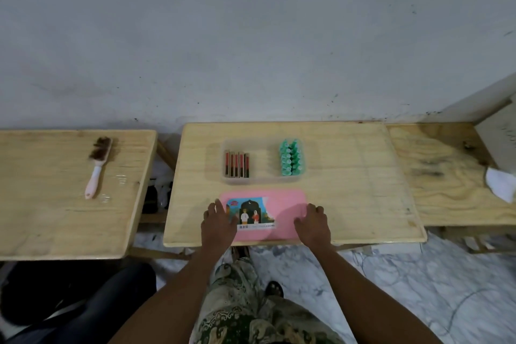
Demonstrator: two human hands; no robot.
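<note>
A pink mat (pixel 282 204) lies at the front edge of the middle wooden table (pixel 349 170). On its left half sits a flat printed packet (pixel 251 213) with two drawn figures. My left hand (pixel 219 222) rests flat on the mat's left edge, fingers touching the packet's left side. At the mat's right edge, my right hand (pixel 312 223) lies palm down with relaxed fingers. Behind the mat stands a clear plastic tray (pixel 262 179) holding several red-and-brown boxes (pixel 236 165) on the left and several small green bottles (pixel 291 159) on the right.
A second wooden table (pixel 55 190) to the left carries a pink-handled brush (pixel 97 166). To the right a lower wooden surface (pixel 446 170) holds a white cloth (pixel 501 184). A grey wall rises behind. My legs and a marble floor (pixel 418 288) are below.
</note>
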